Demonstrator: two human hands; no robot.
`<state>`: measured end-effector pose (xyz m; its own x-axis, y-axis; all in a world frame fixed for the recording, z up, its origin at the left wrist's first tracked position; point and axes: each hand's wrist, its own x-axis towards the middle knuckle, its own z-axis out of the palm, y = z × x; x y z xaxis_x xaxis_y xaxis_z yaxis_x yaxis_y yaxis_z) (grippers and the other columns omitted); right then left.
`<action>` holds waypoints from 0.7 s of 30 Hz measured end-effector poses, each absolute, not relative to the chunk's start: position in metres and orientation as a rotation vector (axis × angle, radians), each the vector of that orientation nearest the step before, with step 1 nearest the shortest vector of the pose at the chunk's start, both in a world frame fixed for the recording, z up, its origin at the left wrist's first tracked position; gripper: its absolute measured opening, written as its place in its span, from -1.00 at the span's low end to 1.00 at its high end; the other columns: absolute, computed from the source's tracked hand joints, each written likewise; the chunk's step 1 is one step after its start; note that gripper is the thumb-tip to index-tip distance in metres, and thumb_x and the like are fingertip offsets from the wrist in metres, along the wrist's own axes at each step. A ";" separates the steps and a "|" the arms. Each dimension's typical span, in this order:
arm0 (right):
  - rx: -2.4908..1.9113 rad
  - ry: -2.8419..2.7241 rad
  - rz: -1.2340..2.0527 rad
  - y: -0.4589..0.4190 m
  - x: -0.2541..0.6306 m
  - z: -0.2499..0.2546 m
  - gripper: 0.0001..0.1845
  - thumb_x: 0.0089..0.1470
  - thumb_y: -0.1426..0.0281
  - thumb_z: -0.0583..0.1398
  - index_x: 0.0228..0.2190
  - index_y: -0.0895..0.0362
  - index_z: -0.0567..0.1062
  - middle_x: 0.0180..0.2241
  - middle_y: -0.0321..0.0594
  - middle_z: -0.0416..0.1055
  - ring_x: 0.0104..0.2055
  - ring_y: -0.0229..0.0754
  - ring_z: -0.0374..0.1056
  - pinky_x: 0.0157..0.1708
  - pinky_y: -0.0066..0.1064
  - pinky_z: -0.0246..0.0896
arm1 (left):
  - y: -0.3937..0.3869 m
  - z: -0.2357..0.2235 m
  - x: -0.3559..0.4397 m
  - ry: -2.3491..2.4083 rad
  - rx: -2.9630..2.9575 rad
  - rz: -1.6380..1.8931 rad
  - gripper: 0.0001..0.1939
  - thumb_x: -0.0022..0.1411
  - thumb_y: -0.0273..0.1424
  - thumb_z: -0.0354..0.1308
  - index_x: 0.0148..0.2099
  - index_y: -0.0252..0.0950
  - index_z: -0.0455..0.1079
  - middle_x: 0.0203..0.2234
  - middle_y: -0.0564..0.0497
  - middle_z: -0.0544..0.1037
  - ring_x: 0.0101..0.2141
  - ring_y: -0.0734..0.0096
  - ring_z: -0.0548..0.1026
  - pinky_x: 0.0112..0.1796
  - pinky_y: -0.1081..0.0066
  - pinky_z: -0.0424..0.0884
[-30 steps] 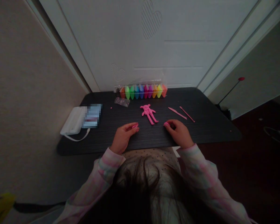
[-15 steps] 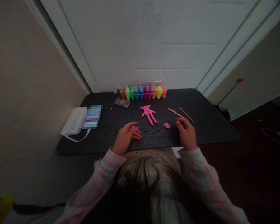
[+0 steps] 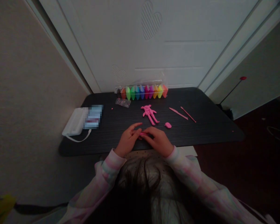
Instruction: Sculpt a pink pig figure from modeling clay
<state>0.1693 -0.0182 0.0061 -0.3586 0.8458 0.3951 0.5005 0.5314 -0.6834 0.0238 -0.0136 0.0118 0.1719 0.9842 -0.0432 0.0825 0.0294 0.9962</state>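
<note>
We pinch a small pink piece [image 3: 143, 134] between the fingertips of our left hand [image 3: 128, 140] and right hand [image 3: 159, 140], which meet over the near side of the dark worktop [image 3: 212, 124] and partly hide it. Just beyond lies a pink figure [image 3: 150, 114], its 2 legs towards us. Near our right hand we see 1 pink lump [image 3: 168, 125] and, farther right, 2 slim pink tools [image 3: 178, 113], apart from each other.

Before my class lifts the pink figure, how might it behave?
The pink figure might flop or tear at its thin legs, which look like soft clay. Lying flat on the dark table, it probably won't roll.
</note>
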 end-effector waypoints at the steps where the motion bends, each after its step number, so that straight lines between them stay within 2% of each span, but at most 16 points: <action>1: -1.157 -2.043 0.515 -0.018 0.171 0.004 -0.81 0.05 0.32 0.06 -0.38 0.13 0.43 -0.42 -0.20 0.41 -0.35 -0.21 0.29 -0.33 -0.39 0.12 | -0.013 0.010 0.024 1.170 1.303 1.050 -0.63 0.08 -0.30 0.04 -0.06 -0.35 0.25 -0.53 0.05 0.47 -0.50 0.51 0.42 -0.39 0.47 0.34; 5: -1.427 -2.209 0.137 -0.019 0.179 0.001 -0.75 0.07 0.29 0.03 -0.44 0.16 0.44 -0.47 -0.18 0.40 -0.37 -0.16 0.26 -0.36 -0.34 0.02 | -0.008 0.001 0.023 1.183 1.190 1.225 -0.68 0.10 -0.26 0.01 -0.14 -0.35 0.29 -0.46 0.02 0.44 -0.43 0.48 0.42 -0.39 0.46 0.36; 8: -1.483 -2.302 0.042 -0.024 0.182 0.001 -0.76 0.08 0.31 0.02 -0.38 0.15 0.44 -0.45 -0.19 0.38 -0.38 -0.18 0.25 -0.38 -0.37 0.00 | -0.007 -0.002 0.021 1.149 1.154 1.265 -0.72 0.10 -0.26 0.01 -0.21 -0.34 0.31 -0.49 0.03 0.42 -0.43 0.48 0.41 -0.41 0.47 0.35; 12: -1.431 -2.315 0.093 -0.029 0.185 -0.001 -0.77 0.05 0.30 0.07 -0.28 0.12 0.42 -0.40 -0.20 0.37 -0.33 -0.17 0.25 -0.34 -0.37 0.05 | -0.008 0.001 0.020 1.215 1.256 1.222 -0.74 0.11 -0.29 -0.01 -0.21 -0.33 0.34 -0.47 0.02 0.44 -0.45 0.48 0.41 -0.37 0.42 0.36; 18: -1.409 -2.214 0.230 -0.023 0.190 -0.005 -0.82 0.05 0.36 0.06 -0.39 0.15 0.44 -0.39 -0.18 0.38 -0.29 -0.17 0.26 -0.26 -0.35 0.12 | -0.013 0.004 0.030 1.347 1.976 1.020 -0.82 0.03 -0.42 0.09 -0.28 -0.33 0.43 -0.28 -0.09 0.47 -0.16 0.28 0.35 -0.09 0.28 0.22; 21: -1.360 -2.152 0.324 -0.020 0.190 -0.004 -0.85 0.03 0.38 0.08 -0.41 0.15 0.43 -0.39 -0.18 0.41 -0.29 -0.17 0.28 -0.25 -0.34 0.14 | -0.014 0.004 0.032 1.303 2.117 0.929 -0.83 0.06 -0.41 0.07 -0.29 -0.33 0.42 -0.32 -0.07 0.49 -0.18 0.30 0.35 -0.10 0.28 0.23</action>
<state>0.1895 -0.0195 -0.0037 -0.3228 0.8858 0.3333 0.7483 0.4545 -0.4832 0.0319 -0.0139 0.0035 0.3150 0.9017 0.2960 0.5736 -0.4294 0.6976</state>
